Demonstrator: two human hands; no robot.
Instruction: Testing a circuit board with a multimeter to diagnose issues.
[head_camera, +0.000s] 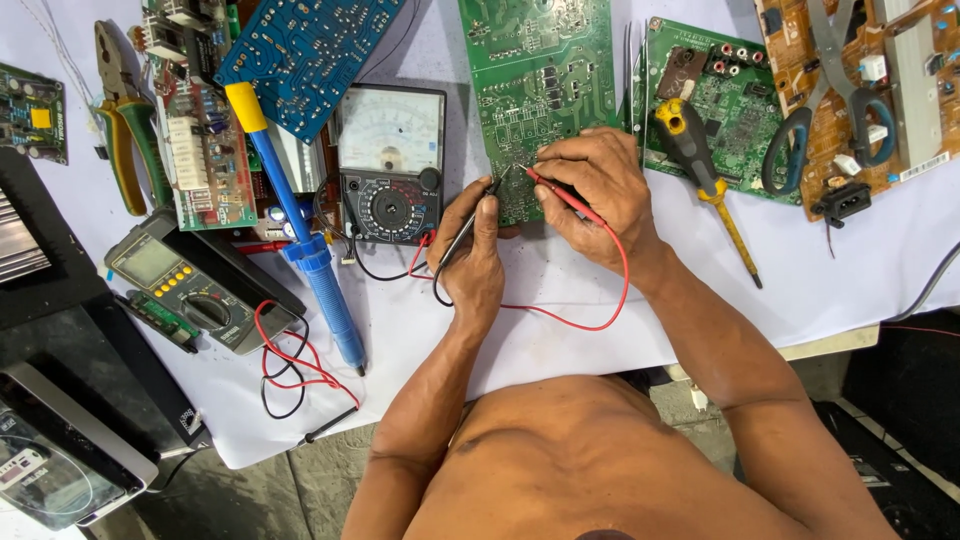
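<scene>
Pinching black probe (468, 228) in left hand (472, 255), red probe (562, 193) in right hand (597, 195); tips converging on green board (540, 75).

A white dial face with curved scales is set in the black meter (390, 165) at the table's centre. A grey rectangular screen is seen on the grey-green meter (180, 285) at left. A pale screen is carried by the white device (55, 465) at bottom left.

One head-worn camera looked steeply down from above the person's bare chest, facing forward over the white-covered bench (600, 300). It sat close, at arm's reach. No second view.
</scene>
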